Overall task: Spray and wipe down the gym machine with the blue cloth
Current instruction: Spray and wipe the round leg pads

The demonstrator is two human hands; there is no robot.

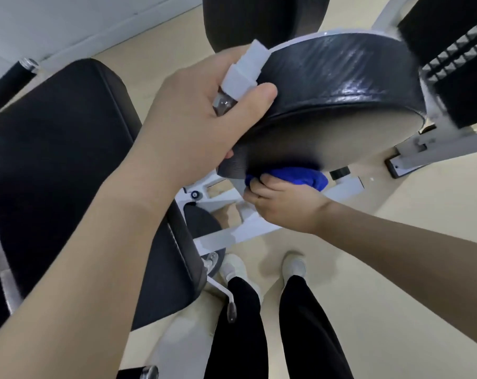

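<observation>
Left hand [193, 116], frame centre: fingers clamped round spray bottle [243, 75], against round pad [341, 86] edge. Right hand [283, 203] pinches blue cloth [294, 179] under pad rim; bare floor [395, 269] lower right.

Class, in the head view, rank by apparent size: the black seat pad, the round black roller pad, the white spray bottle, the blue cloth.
1. Black seat pad
2. Round black roller pad
3. White spray bottle, partly hidden, nearer the camera
4. Blue cloth, mostly hidden; last two unsure

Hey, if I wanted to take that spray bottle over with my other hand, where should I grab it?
Probably the white neck, coming from above. The left hand wraps the spray bottle lower down, so only the neck and nozzle stick out. The right hand would first have to drop the cloth.
</observation>
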